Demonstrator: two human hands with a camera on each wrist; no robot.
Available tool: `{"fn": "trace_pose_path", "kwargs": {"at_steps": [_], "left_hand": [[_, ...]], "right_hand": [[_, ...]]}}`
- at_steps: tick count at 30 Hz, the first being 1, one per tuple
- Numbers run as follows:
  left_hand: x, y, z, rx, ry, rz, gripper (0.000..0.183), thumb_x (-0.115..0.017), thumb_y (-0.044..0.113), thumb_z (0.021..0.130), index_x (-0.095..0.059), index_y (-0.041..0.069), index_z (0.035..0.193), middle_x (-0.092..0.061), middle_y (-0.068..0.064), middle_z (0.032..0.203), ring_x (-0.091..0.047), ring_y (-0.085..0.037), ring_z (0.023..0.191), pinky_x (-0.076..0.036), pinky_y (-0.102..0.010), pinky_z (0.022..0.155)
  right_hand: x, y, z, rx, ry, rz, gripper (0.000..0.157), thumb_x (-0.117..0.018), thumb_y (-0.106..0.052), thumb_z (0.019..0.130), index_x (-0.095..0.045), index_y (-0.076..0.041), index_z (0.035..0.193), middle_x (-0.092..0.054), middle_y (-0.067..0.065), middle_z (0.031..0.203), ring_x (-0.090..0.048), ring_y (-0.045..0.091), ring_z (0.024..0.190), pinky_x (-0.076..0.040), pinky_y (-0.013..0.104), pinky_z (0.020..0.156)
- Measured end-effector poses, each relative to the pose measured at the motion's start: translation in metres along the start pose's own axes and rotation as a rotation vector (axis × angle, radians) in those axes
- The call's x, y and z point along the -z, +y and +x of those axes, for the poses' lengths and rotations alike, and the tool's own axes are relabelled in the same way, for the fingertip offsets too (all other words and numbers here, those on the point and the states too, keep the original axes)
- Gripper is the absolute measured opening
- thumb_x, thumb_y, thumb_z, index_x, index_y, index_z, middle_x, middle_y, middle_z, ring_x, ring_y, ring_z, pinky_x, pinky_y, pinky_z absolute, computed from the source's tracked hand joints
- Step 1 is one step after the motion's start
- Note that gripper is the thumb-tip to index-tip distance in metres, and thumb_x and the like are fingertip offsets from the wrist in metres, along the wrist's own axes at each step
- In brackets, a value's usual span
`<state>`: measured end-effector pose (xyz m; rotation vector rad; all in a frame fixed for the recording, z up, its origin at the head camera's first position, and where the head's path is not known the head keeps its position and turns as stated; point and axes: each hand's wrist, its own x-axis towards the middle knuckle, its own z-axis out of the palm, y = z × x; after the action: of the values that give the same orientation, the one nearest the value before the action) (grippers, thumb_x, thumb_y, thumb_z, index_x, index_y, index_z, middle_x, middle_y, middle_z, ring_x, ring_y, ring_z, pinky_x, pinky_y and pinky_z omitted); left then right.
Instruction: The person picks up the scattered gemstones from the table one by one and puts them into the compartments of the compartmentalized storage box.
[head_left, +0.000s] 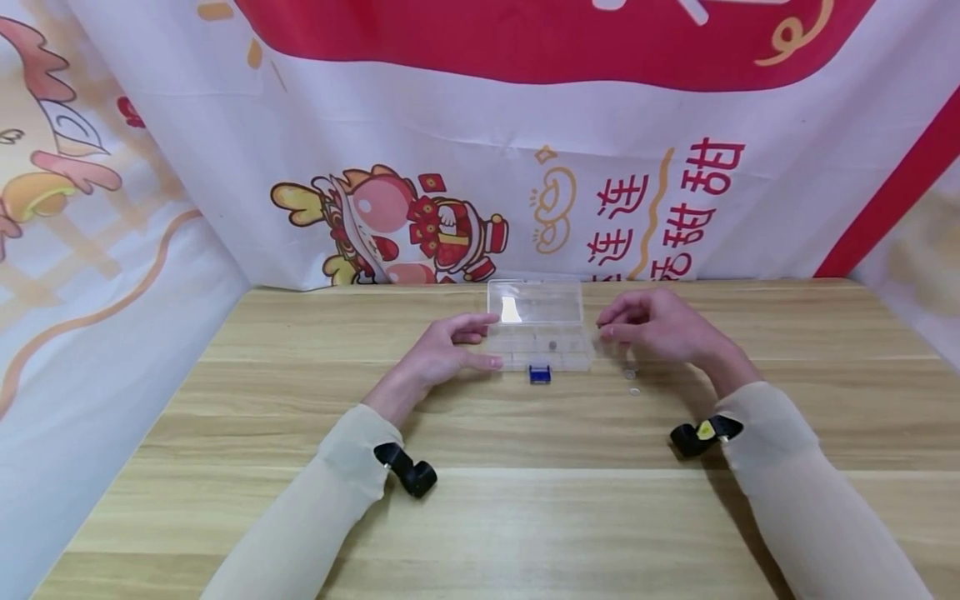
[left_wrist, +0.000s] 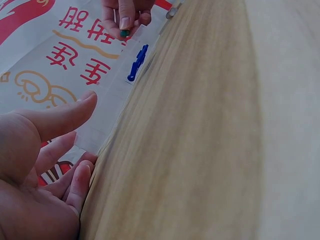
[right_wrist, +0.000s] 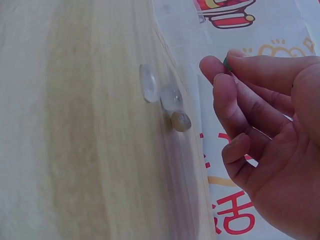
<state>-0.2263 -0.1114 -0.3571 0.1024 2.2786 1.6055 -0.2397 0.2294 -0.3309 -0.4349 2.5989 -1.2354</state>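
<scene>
Clear plastic rectangular box (head_left: 572,363), divided, sits on wood-grain counter (head_left: 540,533), glossy lid (head_left: 551,302) raised on far side, blue latch (head_left: 539,377) on near edge. Dark round piece (head_left: 552,345) in one compartment. Right hand (head_left: 663,325) just right of box, thumb and fingers pinching a small green piece (right_wrist: 227,64); clear rounded pieces (right_wrist: 149,84) lie on counter nearby. Left hand (head_left: 444,353) at box's left end, thumb and fingers apart.

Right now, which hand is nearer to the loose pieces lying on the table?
Right. The right hand, pinching a small green piece, is just beyond the loose pieces; the left hand is farther off, at the clear box's left side.
</scene>
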Motion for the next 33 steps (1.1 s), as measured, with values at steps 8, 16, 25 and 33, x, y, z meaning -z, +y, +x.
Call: {"fn": "trace_pose_path", "kwargs": {"at_steps": [8,16,25,33], "left_hand": [[0.0,0.0,0.0,0.001,0.002,0.003,0.071,-0.092,0.014,0.082,-0.064,0.032,0.145,-0.061,0.0,0.147,-0.052,-0.025,0.139,-0.041,-0.046,0.124],[0.0,-0.001,0.001,0.006,0.003,0.006,0.07,-0.091,0.014,0.083,-0.064,0.033,0.145,-0.061,0.001,0.147,-0.052,-0.025,0.138,-0.041,-0.047,0.124],[0.0,-0.001,0.002,0.01,0.004,0.014,0.07,-0.092,0.014,0.083,-0.065,0.033,0.145,-0.061,0.001,0.146,-0.052,-0.025,0.136,-0.042,-0.045,0.123],[0.0,0.0,0.001,0.003,0.003,0.019,0.07,-0.091,0.015,0.083,-0.065,0.032,0.145,-0.061,0.001,0.147,-0.052,-0.024,0.137,-0.041,-0.046,0.124]], "right_hand": [[-0.003,-0.003,0.0,0.024,-0.022,-0.01,0.019,-0.07,-0.017,0.102,-0.074,-0.005,0.115,-0.076,0.015,0.104,-0.072,0.028,0.09,-0.059,0.029,0.073],[-0.006,-0.007,0.001,0.021,-0.023,-0.02,0.02,-0.066,-0.02,0.105,-0.076,-0.008,0.117,-0.075,0.014,0.105,-0.071,0.028,0.091,-0.059,0.03,0.073],[-0.015,-0.014,0.004,0.017,-0.012,-0.035,0.02,-0.065,-0.02,0.106,-0.077,-0.008,0.117,-0.074,0.013,0.1,-0.069,0.029,0.091,-0.058,0.031,0.072],[-0.021,-0.02,0.005,0.019,-0.009,-0.091,0.018,-0.063,-0.019,0.107,-0.076,-0.01,0.115,-0.072,0.009,0.102,-0.063,0.028,0.093,-0.055,0.032,0.077]]}}
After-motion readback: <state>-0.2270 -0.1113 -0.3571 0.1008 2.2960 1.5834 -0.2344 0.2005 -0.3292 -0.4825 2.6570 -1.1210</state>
